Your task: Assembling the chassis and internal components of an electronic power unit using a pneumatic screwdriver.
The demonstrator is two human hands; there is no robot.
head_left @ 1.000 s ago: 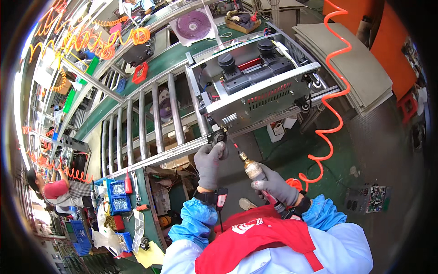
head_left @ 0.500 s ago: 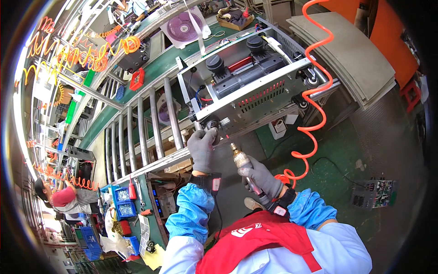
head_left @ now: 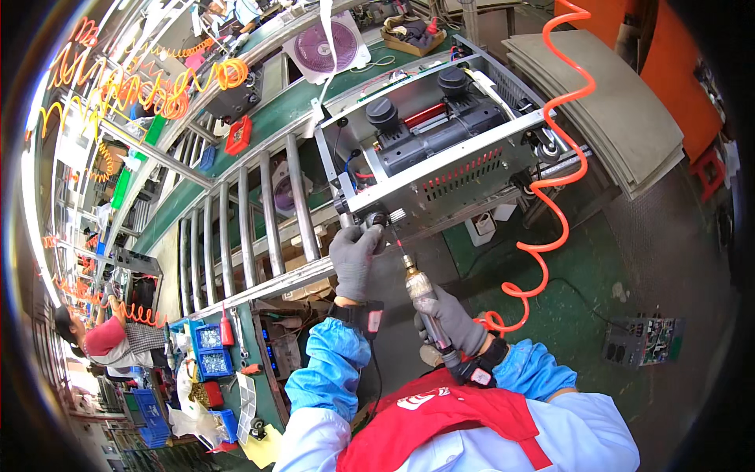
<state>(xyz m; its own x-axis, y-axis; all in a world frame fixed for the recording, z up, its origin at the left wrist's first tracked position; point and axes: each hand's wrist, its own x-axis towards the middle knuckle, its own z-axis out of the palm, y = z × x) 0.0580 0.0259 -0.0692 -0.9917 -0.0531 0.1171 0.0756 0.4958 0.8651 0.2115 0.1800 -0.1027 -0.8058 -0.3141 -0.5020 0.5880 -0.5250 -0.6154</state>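
Observation:
My left hand [head_left: 354, 259], in a grey glove, is closed around a black caster [head_left: 376, 219] at the near left corner of a metal chassis [head_left: 464, 193]. The chassis lies on a roller conveyor and holds a dark grey twin-head compressor motor [head_left: 440, 130]. In my right hand [head_left: 454, 316], also gloved, is a pneumatic screwdriver [head_left: 418, 285], gripped around its body. Its thin bit points up toward the caster, with the tip close to the chassis's lower edge; whether it touches a screw is too small to tell. A coiled orange air hose [head_left: 543, 259] rises beside the right hand.
Bare metal rollers [head_left: 271, 212] run left of the chassis. A bench with blue bins [head_left: 212, 350] of small hardware stands at lower left. Stacked flat panels [head_left: 598, 102] lie at right, an electronics unit [head_left: 643, 341] on the floor. Another person [head_left: 106, 338] works far left.
The chassis and my left hand appear slightly further right and lower in the picture. The screwdriver has also shifted a little down and right. Both hands keep their holds.

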